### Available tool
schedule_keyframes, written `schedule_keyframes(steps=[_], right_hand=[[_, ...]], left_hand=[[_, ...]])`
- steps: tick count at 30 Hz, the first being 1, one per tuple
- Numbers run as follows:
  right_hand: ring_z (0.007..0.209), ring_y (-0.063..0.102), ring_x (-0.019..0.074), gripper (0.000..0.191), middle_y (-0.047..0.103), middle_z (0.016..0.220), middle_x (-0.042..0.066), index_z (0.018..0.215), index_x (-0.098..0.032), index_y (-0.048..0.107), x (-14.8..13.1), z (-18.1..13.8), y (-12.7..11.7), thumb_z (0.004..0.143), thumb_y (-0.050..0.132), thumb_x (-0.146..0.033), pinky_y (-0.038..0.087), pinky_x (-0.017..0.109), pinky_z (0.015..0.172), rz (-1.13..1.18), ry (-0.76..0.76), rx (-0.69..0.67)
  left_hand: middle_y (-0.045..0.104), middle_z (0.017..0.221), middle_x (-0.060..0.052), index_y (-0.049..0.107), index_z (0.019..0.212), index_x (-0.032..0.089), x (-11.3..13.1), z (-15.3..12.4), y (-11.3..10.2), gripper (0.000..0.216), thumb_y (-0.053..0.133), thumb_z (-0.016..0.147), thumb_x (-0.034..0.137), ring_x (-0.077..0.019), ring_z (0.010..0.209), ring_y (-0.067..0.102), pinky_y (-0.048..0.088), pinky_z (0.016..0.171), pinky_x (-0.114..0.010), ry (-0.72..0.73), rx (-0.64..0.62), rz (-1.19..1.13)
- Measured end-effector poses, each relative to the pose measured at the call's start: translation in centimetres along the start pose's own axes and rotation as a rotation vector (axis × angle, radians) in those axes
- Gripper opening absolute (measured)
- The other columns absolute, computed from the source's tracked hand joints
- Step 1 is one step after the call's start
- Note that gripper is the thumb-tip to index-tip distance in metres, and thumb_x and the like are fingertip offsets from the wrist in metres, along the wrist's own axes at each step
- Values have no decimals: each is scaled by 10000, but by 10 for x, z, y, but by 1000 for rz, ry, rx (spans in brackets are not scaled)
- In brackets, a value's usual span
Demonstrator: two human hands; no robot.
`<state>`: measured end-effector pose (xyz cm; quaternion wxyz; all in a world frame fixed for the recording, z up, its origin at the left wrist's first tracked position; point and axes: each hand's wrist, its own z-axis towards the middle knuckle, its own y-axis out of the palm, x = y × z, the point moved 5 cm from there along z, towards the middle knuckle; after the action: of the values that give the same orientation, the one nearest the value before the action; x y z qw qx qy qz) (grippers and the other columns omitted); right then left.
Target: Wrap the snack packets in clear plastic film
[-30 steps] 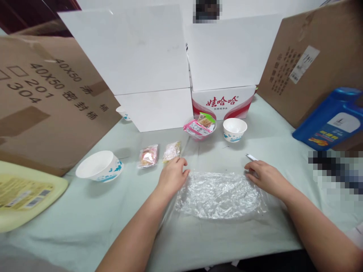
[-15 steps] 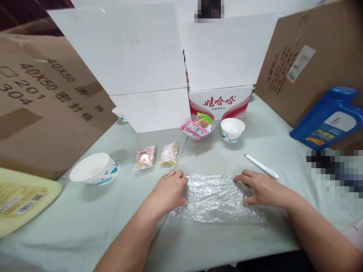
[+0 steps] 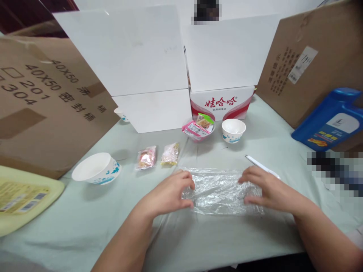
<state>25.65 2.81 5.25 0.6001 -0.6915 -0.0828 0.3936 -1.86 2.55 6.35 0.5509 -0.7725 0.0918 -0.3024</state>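
Observation:
A crinkled sheet of clear plastic film or a flat plastic bag lies on the cloth in front of me; which of the two I cannot tell. At its left end is my left hand, thumb and fingers spread apart. My right hand is over its right end, slightly blurred, with fingers also apart. Neither hand visibly grips the plastic. Just behind my right hand lies a white pen-like cutter, partly covered by the hand. Beyond my left hand are two small wrapped packets, one reddish and one yellowish.
A paper bowl tilts at the left, another stands at the back right. Between them sits a pink-labelled clear tub. Cardboard boxes and white panels wall the table. A blue bottle and a yellow jug flank it.
The plastic has shifted slightly away from me. My fingers have opened wider at its ends, and my right hand has moved a little right, now covering part of the white cutter.

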Motion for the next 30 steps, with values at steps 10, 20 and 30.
schedule_keyframes(steps=[10,20,30], right_hand=[[790,553,193,149,613,802,41,738,-189,589,-24,-6,25,687,531,-61,410,319,744,-86,-46,-383],[602,520,123,84,628,715,-16,824,-213,529,11,-11,8,810,469,-157,358,230,553,204,104,-342],[631,581,175,187,657,686,4,880,-236,576,39,4,5,915,405,-303,356,271,576,-47,373,-93]], left_hand=[[657,867,-35,647,707,195,12,5,26,101,667,659,108,-257,933,587,438,774,-348,-188,-303,270],[613,712,26,546,776,207,-20,1,2,87,466,794,182,-141,647,550,357,573,-233,-147,-138,-152],[639,748,-11,548,837,204,-29,24,6,106,454,883,187,-159,668,576,326,571,-239,-374,-2,93]])
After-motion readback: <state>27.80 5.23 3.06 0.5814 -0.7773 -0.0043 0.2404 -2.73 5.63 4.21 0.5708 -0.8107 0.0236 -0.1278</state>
